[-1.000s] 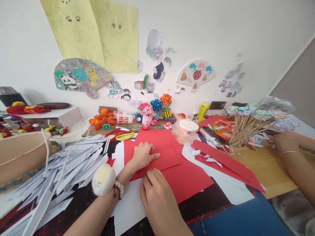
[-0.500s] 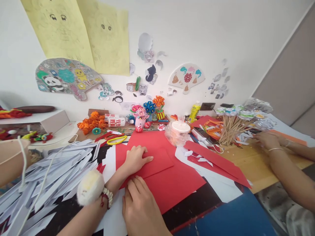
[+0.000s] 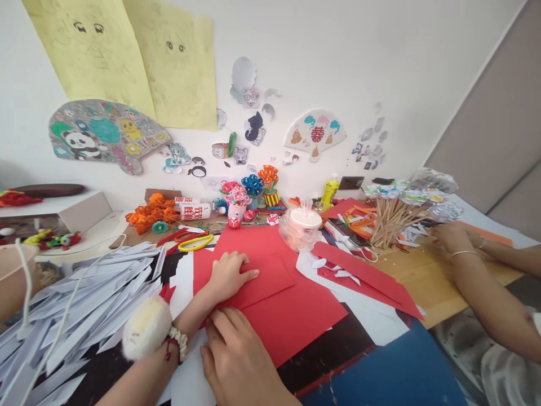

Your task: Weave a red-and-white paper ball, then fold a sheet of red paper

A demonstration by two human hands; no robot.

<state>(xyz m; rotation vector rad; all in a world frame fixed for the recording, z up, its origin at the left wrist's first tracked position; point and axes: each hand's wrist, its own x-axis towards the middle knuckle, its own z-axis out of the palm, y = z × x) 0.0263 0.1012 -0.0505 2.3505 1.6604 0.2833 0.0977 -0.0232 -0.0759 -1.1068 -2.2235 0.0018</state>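
Left hand (image 3: pixel 228 276) lay on red paper (image 3: pixel 270 276), fingers open; right hand (image 3: pixel 240 352) touched it, grip unclear; one striped pot (image 3: pixel 271 198), one yellow bottle (image 3: pixel 329 194) stood by the surface's (image 3: pixel 329 349) far edge!

Smooth, matt red paper (image 3: pixel 310 316); fuzzy, woolly wrist ornament (image 3: pixel 143 330); smooth wooden tabletop (image 3: pixel 401 276); crinkled, glossy plastic bag (image 3: pixel 289 232)

The bare right hand (image 3: pixel 247 355) has slid leftward along the near edge of the folded sheet of red paper (image 3: pixel 270 279), closer to the wrist of the left hand (image 3: pixel 230 276); the view has swung right, cropping the rounded beige tub (image 3: pixel 12 282) further
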